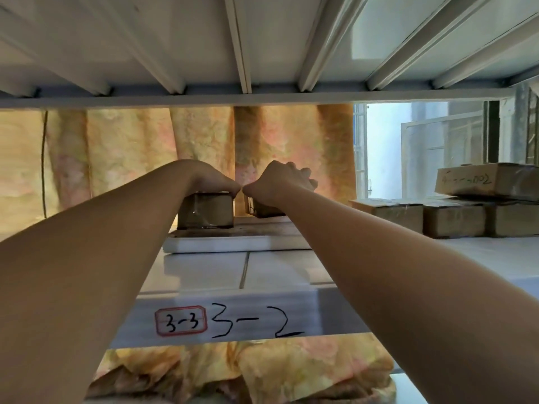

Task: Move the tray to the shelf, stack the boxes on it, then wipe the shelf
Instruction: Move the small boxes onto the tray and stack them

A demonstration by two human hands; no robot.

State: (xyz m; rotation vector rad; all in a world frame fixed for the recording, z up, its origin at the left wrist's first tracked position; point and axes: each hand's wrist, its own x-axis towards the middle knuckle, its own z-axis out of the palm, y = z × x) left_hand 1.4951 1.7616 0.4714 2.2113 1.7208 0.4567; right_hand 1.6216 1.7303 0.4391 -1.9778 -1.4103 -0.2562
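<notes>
A white tray [233,244] lies flat on the white metal shelf [204,272]. On it stands a brown cardboard box [205,211] wrapped in clear tape, with my left hand [210,176] gripping its top. Just to the right, my right hand [281,182] holds a second small brown box [258,208], tilted and partly hidden under my fist, close above the tray's back part. The thumbs of both hands nearly touch.
Several more taped cardboard boxes [455,218] are stacked at the shelf's right, one [490,179] lying across the top. The shelf's front lip bears the labels "3-3" and "3-2" [230,320]. Another shelf board hangs low overhead [262,53]. A yellow patterned curtain [131,147] hangs behind.
</notes>
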